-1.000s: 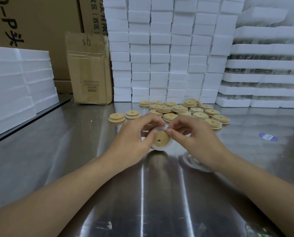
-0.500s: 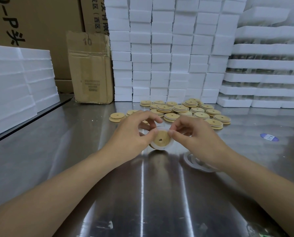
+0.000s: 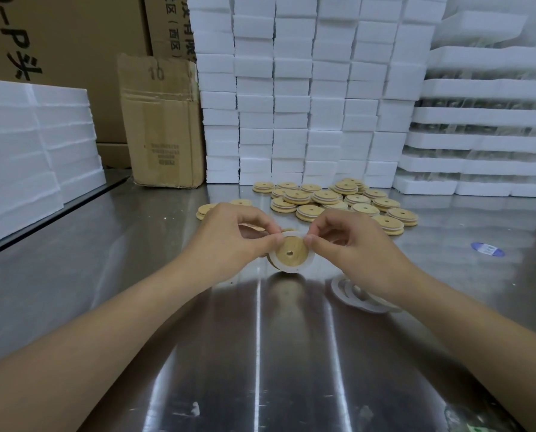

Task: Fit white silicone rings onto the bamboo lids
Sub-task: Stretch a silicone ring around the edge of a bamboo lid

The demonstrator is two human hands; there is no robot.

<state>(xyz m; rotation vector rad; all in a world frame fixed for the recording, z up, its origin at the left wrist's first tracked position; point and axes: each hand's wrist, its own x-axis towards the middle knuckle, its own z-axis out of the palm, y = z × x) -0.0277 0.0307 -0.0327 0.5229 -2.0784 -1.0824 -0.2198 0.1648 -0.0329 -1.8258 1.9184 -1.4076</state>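
A round bamboo lid with a small centre hole is held tilted toward me just above the steel table. A white silicone ring runs around its rim. My left hand pinches the lid's upper left edge, and my right hand pinches the ring at the upper right edge. Several loose white rings lie on the table under my right wrist. A heap of bamboo lids lies behind my hands, with two more lids to the left, partly hidden by my left hand.
The steel table carries stacked white foam blocks along the back and more foam at the left. A worn cardboard box stands at the back left. A blue sticker lies on the right.
The lid and both hands have shifted slightly; my right thumb and finger have moved up to the ring's top right edge, and the ring sits further around the rim.
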